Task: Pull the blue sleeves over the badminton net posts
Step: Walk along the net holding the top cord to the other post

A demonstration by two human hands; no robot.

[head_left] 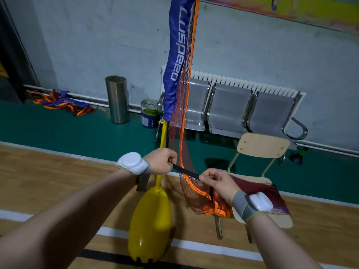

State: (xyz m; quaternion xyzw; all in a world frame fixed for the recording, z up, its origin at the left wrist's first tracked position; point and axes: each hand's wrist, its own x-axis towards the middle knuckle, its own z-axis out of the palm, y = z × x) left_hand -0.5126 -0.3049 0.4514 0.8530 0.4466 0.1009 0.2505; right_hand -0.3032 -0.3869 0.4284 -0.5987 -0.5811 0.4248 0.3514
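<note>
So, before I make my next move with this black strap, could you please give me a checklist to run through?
1. Left hand grips the black strap: ok.
2. Right hand pinches the strap's other end: ok.
3. Strap runs straight between the hands: ok.
4. Blue sleeve covers the whole yellow post: not ok, bare post shows below its hem.
5. Net hangs free: not ok, its lower part is bunched on the wooden chair.
6. Yellow base sits steady on the floor: cannot tell.
</note>
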